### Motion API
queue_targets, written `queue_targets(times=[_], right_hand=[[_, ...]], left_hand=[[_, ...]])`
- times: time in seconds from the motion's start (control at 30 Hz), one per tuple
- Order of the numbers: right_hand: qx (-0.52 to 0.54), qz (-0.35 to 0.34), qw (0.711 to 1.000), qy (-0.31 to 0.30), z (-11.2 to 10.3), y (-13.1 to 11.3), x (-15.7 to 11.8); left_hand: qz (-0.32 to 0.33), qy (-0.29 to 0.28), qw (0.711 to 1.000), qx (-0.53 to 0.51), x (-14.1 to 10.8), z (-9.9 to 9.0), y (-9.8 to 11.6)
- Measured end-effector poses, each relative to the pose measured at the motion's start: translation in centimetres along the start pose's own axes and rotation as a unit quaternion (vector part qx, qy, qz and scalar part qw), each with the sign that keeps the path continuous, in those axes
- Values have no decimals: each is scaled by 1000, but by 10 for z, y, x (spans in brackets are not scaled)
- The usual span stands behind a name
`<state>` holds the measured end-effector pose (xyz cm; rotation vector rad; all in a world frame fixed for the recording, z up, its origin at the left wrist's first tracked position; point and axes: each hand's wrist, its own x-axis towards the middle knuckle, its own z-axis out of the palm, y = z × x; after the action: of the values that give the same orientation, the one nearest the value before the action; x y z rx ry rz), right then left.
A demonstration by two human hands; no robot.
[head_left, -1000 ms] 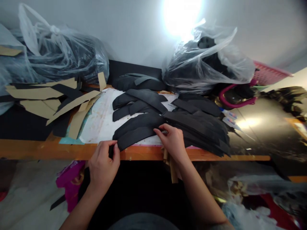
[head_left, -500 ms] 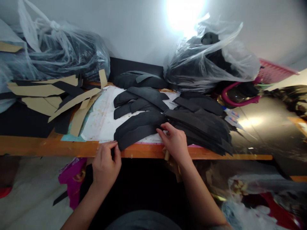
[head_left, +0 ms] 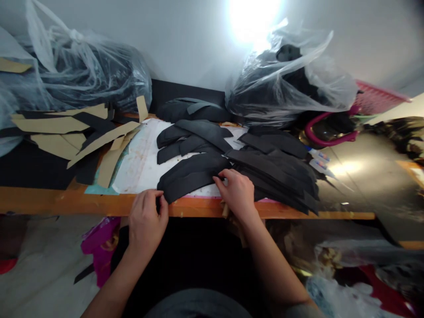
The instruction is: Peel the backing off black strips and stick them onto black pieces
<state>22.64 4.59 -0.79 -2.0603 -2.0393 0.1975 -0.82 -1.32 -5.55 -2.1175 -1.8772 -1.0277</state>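
The left hand (head_left: 147,219) is pinching the end of a black strip (head_left: 185,185) above the bench's wooden edge (head_left: 99,205), while the open right hand (head_left: 236,192) is pressing on the adjoining stack (head_left: 274,183), apparently steadying it.

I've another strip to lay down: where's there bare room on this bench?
The white sheet is free between the tan card strips and the black strips, above the left hand. The orange bench edge is also bare left of that hand. It is crowded by the right hand, where stacked black strips pile up.
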Motion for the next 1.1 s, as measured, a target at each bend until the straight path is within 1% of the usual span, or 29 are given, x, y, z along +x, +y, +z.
queue_targets(times=[0.13, 0.23, 0.33, 0.43, 0.5, 0.57, 0.67, 0.7, 0.77, 0.83, 0.9, 0.97, 1.1], right_hand=[[-39, -1, 999, -25, -3, -4, 1], [-81, -17, 996, -39, -7, -8, 2], [-113, -37, 991, -53, -11, -10, 6], [-131, -51, 987, -73, -15, -10, 15], [-143, -47, 985, -86, -18, -7, 21], [-152, -35, 983, -94, -21, -4, 24], [-147, -35, 986, -72, -26, -4, 19], [-136, -47, 988, -57, -27, -6, 15], [-98, -95, 990, -41, -25, -11, 7], [-53, -152, 985, -53, -20, -16, 3], [-26, -184, 979, -78, -12, -19, 2], [-26, -174, 980, -91, -5, -18, 5], [-60, -97, 990, -80, 2, -9, 10]], left_hand=[[-8, -3, 1000, -1, 0, 1, 0], [-17, -16, 1000, 5, -4, 1, 5], [-43, -15, 999, 5, -8, 2, 9], [-80, 6, 997, 2, -10, 1, 4], [-103, 20, 994, -4, -11, -3, -4], [-109, 26, 994, -16, -13, -9, -9], [-76, 52, 996, -21, -23, -20, -6], [-53, 61, 997, -19, -27, -22, -3], [-5, 72, 997, -16, -35, -24, 5], [39, 53, 998, -16, -39, -21, 8], [69, 19, 997, -10, -40, -15, 4], [77, -11, 997, 2, -41, -9, -4], [54, -36, 998, 20, -43, -5, -18]])
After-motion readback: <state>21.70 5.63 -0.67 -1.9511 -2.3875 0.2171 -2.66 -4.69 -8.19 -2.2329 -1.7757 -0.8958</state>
